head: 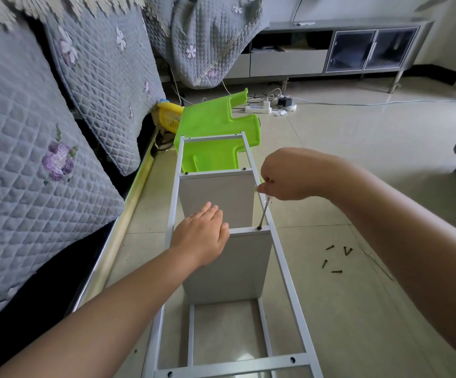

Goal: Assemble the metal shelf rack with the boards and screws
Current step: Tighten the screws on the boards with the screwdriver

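R hand grips screwdriver, handle hidden; tip prob. on screw

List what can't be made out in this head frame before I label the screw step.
- Screwdriver handle: hidden inside the right hand.
- Screw under its tip at the nearer board: too small to tell how far in.
- That board's left end: covered by the left hand.
- Rack frame near end: cut off by the bottom edge.
- Loose screws on the floor: too small for head type.
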Demonstrator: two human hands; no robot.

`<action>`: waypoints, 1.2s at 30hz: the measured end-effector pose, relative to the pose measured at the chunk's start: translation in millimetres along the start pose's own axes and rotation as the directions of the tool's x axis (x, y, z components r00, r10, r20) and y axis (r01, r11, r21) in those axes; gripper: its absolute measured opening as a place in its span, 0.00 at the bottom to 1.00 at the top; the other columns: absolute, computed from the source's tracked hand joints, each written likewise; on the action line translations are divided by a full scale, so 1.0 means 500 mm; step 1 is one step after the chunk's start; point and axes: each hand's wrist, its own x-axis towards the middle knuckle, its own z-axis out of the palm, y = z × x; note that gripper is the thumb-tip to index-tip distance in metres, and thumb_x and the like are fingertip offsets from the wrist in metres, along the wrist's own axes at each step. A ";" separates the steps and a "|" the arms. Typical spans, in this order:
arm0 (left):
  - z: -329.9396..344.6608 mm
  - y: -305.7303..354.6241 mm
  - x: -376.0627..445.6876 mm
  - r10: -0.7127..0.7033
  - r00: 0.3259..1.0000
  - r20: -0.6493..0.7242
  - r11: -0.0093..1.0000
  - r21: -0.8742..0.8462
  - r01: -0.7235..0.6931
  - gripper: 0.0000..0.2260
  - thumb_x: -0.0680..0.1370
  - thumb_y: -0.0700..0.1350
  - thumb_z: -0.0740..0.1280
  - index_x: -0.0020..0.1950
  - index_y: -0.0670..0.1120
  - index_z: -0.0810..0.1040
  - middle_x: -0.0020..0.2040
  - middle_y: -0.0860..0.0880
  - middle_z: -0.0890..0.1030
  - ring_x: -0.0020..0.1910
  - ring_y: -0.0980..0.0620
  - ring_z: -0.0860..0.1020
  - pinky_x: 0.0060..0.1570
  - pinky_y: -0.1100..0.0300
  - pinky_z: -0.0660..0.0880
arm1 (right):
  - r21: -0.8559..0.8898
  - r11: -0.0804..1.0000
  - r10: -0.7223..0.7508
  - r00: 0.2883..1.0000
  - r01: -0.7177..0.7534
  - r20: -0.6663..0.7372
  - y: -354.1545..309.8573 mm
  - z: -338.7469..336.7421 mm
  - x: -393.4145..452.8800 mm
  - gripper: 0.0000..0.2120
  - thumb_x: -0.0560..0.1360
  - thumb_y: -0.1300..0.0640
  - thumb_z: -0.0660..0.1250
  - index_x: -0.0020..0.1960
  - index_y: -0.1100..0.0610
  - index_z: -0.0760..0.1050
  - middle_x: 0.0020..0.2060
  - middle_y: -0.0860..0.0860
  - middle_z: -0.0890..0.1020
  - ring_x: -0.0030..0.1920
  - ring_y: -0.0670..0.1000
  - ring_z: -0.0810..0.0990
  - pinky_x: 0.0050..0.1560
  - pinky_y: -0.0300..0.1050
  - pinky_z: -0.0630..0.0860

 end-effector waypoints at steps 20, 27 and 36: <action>-0.042 -0.058 0.171 -0.123 0.985 -0.119 0.992 -0.040 0.119 0.20 0.82 0.44 0.50 0.73 0.38 0.58 0.75 0.43 0.58 0.76 0.47 0.52 0.71 0.53 0.54 | 0.696 0.703 0.439 0.680 0.148 -0.588 0.097 0.123 0.130 0.13 0.75 0.56 0.62 0.46 0.68 0.75 0.24 0.53 0.71 0.29 0.54 0.73 0.39 0.51 0.74; -0.020 -0.103 0.209 -0.161 0.983 -0.091 0.985 0.055 0.166 0.20 0.82 0.46 0.48 0.71 0.38 0.60 0.74 0.43 0.59 0.75 0.47 0.51 0.72 0.54 0.50 | 0.527 0.834 0.305 0.658 0.164 -0.689 0.077 0.119 0.193 0.25 0.73 0.48 0.48 0.48 0.68 0.72 0.32 0.62 0.76 0.37 0.63 0.76 0.39 0.54 0.72; -0.007 -0.111 0.210 -0.150 0.981 -0.124 0.988 0.017 0.154 0.19 0.82 0.46 0.48 0.71 0.39 0.61 0.72 0.43 0.64 0.75 0.47 0.54 0.72 0.55 0.49 | 0.502 0.856 0.256 0.738 0.128 -0.624 0.092 0.097 0.228 0.14 0.80 0.56 0.56 0.49 0.67 0.72 0.33 0.59 0.74 0.37 0.61 0.73 0.41 0.52 0.70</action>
